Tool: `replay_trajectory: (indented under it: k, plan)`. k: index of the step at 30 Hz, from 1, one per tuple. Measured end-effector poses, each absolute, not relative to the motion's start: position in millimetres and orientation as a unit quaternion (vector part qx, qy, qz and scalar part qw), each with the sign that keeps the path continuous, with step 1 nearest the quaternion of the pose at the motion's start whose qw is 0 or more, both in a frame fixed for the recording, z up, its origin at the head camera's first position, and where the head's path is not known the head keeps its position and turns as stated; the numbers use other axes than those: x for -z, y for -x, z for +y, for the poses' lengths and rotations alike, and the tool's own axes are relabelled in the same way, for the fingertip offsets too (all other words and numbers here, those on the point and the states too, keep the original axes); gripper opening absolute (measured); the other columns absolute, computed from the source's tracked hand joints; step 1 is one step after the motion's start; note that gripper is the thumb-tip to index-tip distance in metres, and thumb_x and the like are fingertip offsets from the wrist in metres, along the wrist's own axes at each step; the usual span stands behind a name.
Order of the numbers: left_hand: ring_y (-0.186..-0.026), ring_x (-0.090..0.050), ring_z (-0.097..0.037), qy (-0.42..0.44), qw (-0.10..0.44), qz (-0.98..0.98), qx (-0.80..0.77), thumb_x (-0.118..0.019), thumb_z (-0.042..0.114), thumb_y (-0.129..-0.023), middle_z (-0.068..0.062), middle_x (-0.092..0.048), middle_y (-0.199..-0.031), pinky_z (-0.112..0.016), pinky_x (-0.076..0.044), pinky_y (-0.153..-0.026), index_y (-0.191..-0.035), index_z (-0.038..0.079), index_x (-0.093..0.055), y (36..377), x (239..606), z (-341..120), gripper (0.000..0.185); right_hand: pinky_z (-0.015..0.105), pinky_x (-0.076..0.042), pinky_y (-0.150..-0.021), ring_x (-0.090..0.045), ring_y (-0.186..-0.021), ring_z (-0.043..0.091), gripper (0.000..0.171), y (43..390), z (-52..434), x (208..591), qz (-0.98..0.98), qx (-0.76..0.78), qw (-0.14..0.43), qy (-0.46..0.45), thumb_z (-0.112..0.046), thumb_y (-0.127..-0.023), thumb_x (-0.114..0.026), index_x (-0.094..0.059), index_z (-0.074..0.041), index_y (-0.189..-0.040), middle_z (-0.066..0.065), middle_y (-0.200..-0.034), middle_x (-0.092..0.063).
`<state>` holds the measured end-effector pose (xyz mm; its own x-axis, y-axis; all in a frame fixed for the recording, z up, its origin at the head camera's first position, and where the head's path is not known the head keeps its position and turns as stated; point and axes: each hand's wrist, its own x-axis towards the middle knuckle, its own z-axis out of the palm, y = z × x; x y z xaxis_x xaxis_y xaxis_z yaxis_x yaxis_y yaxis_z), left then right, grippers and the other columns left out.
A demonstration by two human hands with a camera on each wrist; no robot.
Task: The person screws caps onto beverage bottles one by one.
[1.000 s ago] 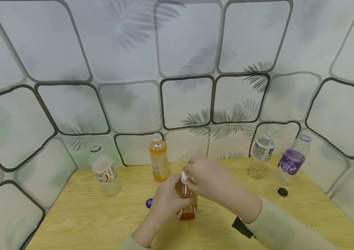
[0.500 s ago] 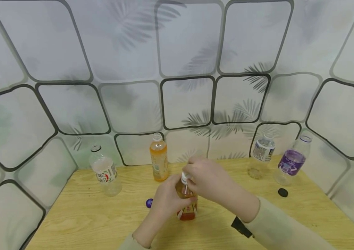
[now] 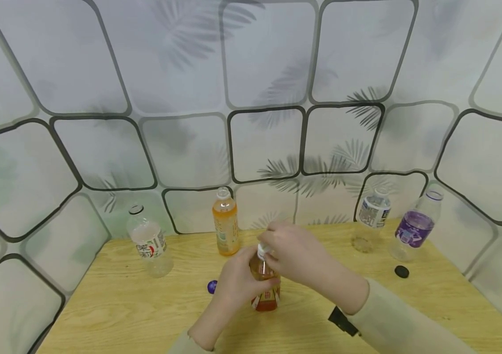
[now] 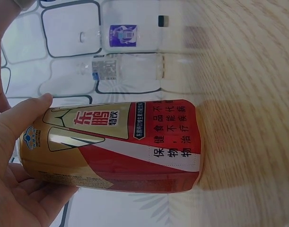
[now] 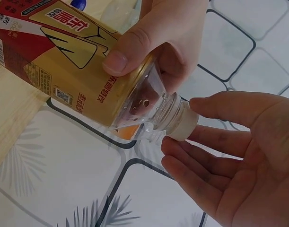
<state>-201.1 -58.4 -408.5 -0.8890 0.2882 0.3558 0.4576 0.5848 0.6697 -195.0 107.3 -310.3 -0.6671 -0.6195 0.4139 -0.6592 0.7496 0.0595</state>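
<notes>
A drink bottle [image 3: 266, 300] with a gold and red label stands upright on the wooden table in the head view. My left hand [image 3: 235, 282] grips it around the upper body, thumb across the front of the label [image 4: 101, 146]. Over the bottle's top is my right hand [image 3: 295, 250]. In the right wrist view its thumb and fingers pinch the whitish cap [image 5: 184, 124], which sits at the end of the clear threaded neck [image 5: 167, 111]. Droplets show inside the shoulder of the bottle.
Behind stands a bottle of orange drink [image 3: 226, 228]. A clear uncapped bottle [image 3: 150, 248] is at left; a silver-labelled bottle [image 3: 372, 216] and a purple-labelled one [image 3: 412, 228] are at right. A purple cap [image 3: 211, 286] and a black cap [image 3: 401, 271] lie on the table.
</notes>
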Motion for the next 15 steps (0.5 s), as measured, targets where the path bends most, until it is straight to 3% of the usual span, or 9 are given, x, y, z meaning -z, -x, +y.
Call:
replay_trajectory:
  k: [9, 15]
  plan:
    - [-0.086, -0.06, -0.008, 0.208, 0.102, -0.882, 0.411, -0.098, 0.026, -0.077, -0.002, -0.074, -0.115, -0.018, -0.051, -0.068, -0.133, 0.011, -0.069, 201, 408, -59, 0.064, 0.038, -0.064, -0.085, -0.074, -0.096, 0.025, 0.026, 198, 113, 309, -0.924, -0.104, 0.152, -0.334, -0.017, -0.092, -0.08, -0.077, -0.001, -0.112, 0.009, -0.104, -0.078]
    - [-0.096, -0.066, -0.013, 0.204, 0.102, -0.885, 0.406, -0.097, 0.029, -0.077, -0.004, -0.074, -0.121, -0.022, -0.054, -0.075, -0.134, 0.012, -0.069, 201, 408, -59, 0.067, 0.036, -0.064, -0.089, -0.074, -0.098, 0.02, 0.02, 206, 122, 313, -0.907, -0.204, 0.104, -0.353, -0.009, -0.093, -0.078, -0.078, -0.005, -0.112, 0.005, -0.106, -0.078]
